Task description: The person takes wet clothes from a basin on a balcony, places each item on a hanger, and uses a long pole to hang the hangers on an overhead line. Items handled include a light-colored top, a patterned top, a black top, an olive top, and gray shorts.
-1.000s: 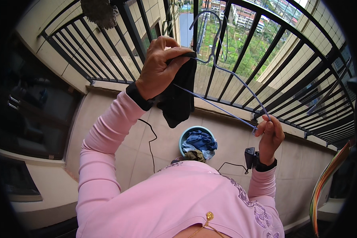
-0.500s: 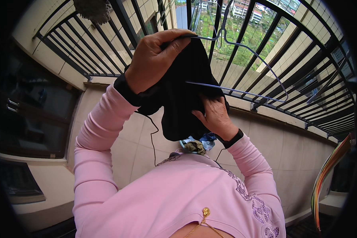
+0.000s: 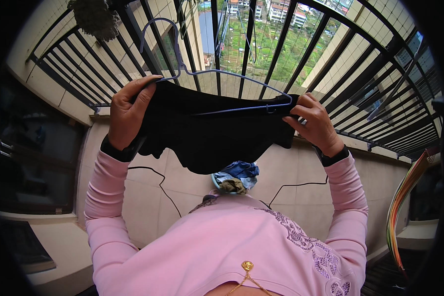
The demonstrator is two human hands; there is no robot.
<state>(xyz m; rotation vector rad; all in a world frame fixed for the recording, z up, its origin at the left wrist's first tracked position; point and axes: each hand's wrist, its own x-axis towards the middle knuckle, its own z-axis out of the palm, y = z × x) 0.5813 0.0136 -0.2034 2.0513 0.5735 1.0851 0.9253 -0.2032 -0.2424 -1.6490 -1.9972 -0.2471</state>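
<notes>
A black garment is stretched sideways between my two hands, in front of my chest. Inside its upper opening lies a thin bluish-grey clothes hanger, its hook rising at the upper left. My left hand pinches the garment together with the hanger's left shoulder. At the other side, the fingers of my right hand close on the garment's edge, right by the rounded end of the hanger. Part of the hanger's lower bar shows above the cloth; the rest of it is hidden. The garment's exact kind cannot be made out.
Black metal railings curve around the far side. Below the garment, a light blue basin holds crumpled clothes on the tiled floor. Thin black cables run from both wrists. A multicoloured striped item hangs at the right.
My right hand has moved right and up, drawing the garment over the hanger's right end. My left hand has shifted left and down with the hanger, and the cloth is now spread wide.
</notes>
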